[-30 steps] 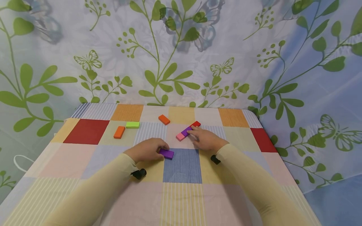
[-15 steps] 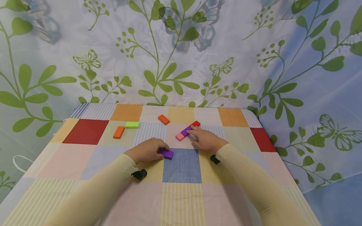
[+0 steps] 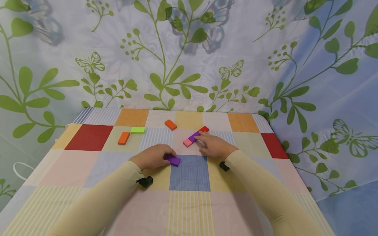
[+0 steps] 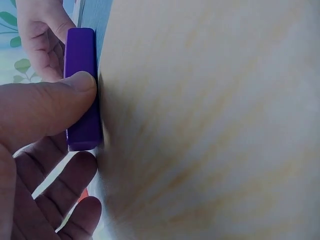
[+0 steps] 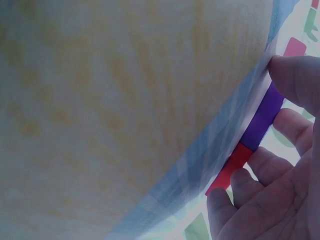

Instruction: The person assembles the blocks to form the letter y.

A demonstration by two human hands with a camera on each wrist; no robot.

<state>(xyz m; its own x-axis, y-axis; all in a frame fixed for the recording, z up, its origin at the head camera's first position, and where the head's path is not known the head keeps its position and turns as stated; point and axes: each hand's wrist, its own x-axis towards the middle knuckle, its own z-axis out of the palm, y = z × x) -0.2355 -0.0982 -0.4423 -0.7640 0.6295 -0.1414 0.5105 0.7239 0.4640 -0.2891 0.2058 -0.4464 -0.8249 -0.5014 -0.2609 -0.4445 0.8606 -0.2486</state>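
My left hand [image 3: 155,156] pinches a purple block [image 3: 175,160], thumb on its near side; the block lies low over the blue patch of the cloth. In the left wrist view the thumb presses the long side of this block [image 4: 82,45] while the other fingers curve below. To the right, a pink block [image 3: 187,143], a second purple block [image 3: 193,137] and a red block [image 3: 205,129] form a slanting row, end to end. My right hand [image 3: 216,146] has its fingertips on this row, around the purple and red blocks, with relaxed fingers and the thumb apart.
Two orange blocks [image 3: 123,138] and a lime green block [image 3: 137,130] lie farther back on the patchwork cloth [image 3: 147,209]. A leaf-patterned curtain [image 3: 118,65] hangs behind the table. A white cable loop [image 3: 17,168] shows at the left edge.
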